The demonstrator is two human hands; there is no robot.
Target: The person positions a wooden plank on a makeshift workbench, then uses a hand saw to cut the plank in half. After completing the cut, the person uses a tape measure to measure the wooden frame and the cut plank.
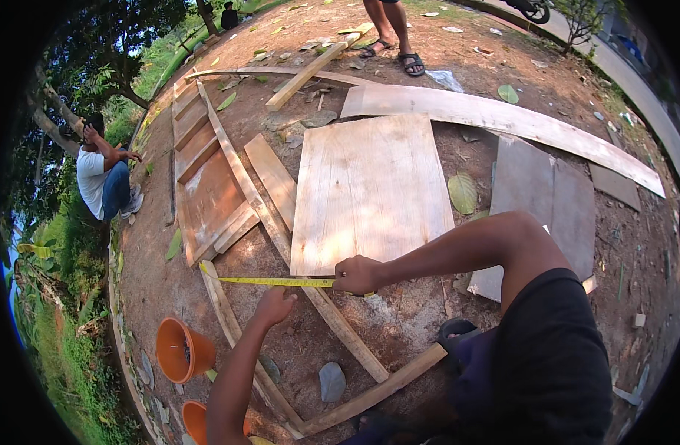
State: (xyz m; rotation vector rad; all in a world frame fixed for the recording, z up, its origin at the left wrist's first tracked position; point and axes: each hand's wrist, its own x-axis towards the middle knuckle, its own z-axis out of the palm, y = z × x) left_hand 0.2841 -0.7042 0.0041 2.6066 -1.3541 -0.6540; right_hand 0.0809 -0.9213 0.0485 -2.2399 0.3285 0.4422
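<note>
A yellow tape measure (277,282) is pulled out across the wooden ladder-like frame, its far-left end reaching a frame rail. My right hand (357,275) is closed around its case, which mostly hides in the fist, beside the lower edge of a pale square wooden board (370,193). Just below the blade is my left hand (275,305), its fingers loosely bent and a little apart, with nothing visible in them. Under the blade run the long middle rail (340,330) and the left rail (232,322) of the frame. A crosspiece (377,393) joins them near my feet.
Orange buckets (184,352) stand at the left, one holding small dark pieces. A long pale plank (503,119) and grey boards (540,193) lie at the right. One person (103,170) squats at the far left; another's sandalled feet (412,64) stand at the back.
</note>
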